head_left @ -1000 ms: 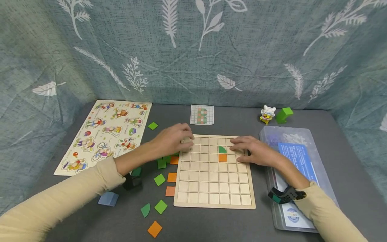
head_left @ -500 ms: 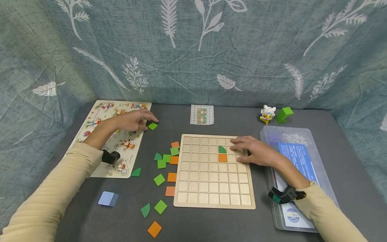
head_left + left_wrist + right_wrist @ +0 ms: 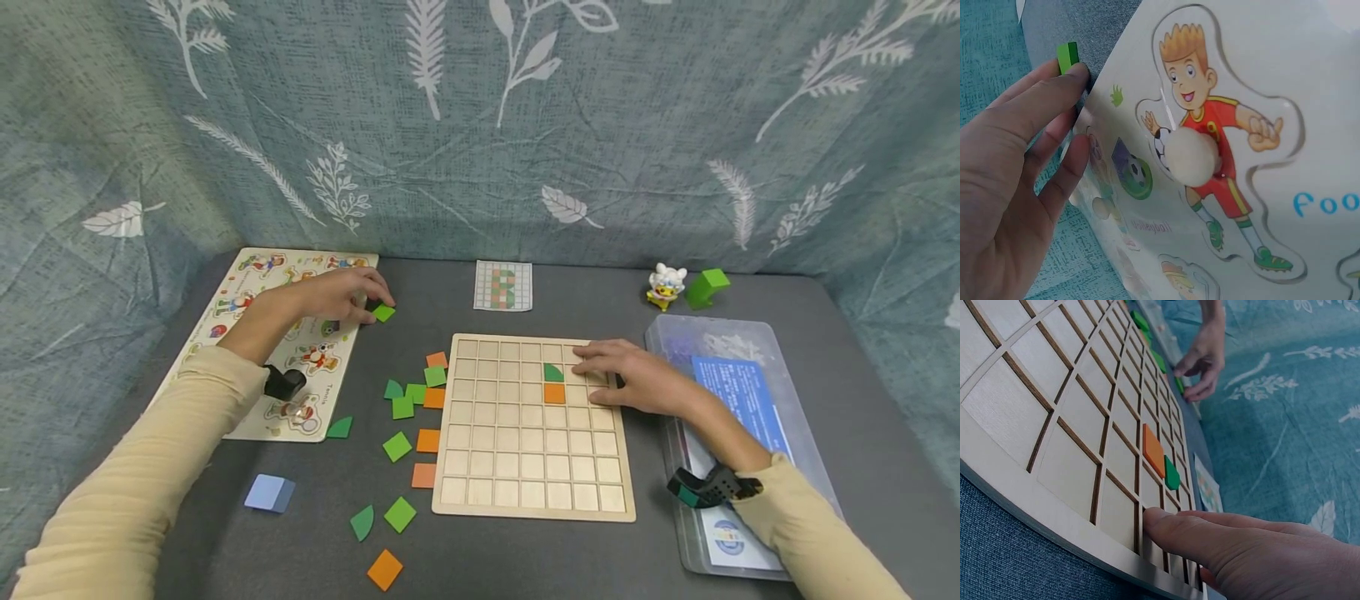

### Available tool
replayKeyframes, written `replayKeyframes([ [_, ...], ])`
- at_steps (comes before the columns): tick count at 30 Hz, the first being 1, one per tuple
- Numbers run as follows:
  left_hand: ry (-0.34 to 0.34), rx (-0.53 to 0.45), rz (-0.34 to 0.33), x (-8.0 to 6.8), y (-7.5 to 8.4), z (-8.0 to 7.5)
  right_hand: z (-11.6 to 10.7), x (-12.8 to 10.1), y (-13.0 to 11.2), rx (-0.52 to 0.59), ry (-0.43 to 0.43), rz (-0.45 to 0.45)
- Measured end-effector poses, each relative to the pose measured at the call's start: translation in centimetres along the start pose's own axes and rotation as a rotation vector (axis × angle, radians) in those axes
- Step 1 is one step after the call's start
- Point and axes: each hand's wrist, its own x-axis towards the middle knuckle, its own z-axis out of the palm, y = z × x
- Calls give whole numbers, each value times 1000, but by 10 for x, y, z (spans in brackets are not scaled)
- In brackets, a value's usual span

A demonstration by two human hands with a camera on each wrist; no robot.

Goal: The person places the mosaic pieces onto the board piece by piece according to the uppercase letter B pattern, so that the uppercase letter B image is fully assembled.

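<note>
My left hand [image 3: 337, 296] pinches a light green square tile [image 3: 384, 312] at the right edge of the picture puzzle board. In the left wrist view the tile [image 3: 1067, 57] shows edge-on between thumb and fingertips. My right hand [image 3: 633, 375] rests with extended fingers on the upper right part of the wooden grid board [image 3: 517, 510]. Set in the grid, to the left of those fingers, are a dark green quarter-circle tile [image 3: 553, 372] and, just below it, an orange square tile [image 3: 554, 393].
Loose green and orange tiles [image 3: 397, 447] lie left of the grid. A pattern card [image 3: 502, 286] lies behind it. The knobbed puzzle board [image 3: 315, 400] is at left, near a blue block [image 3: 270, 492]. At right are a plastic case [image 3: 667, 333], a figurine [image 3: 665, 287] and a green block [image 3: 707, 287].
My left hand has gone from the grid's upper left corner leftward to the lone green tile and now pinches it. My right hand has stayed on the grid board.
</note>
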Motion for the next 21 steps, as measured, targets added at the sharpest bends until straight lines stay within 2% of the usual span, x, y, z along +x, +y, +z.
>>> replayKeyframes([
  [11,-11,28,-23,2,-1,1,1,-1,1,-4,6,-6],
  [21,9,50,-19,3,-2,3,1,0,0,-6,2,-4],
])
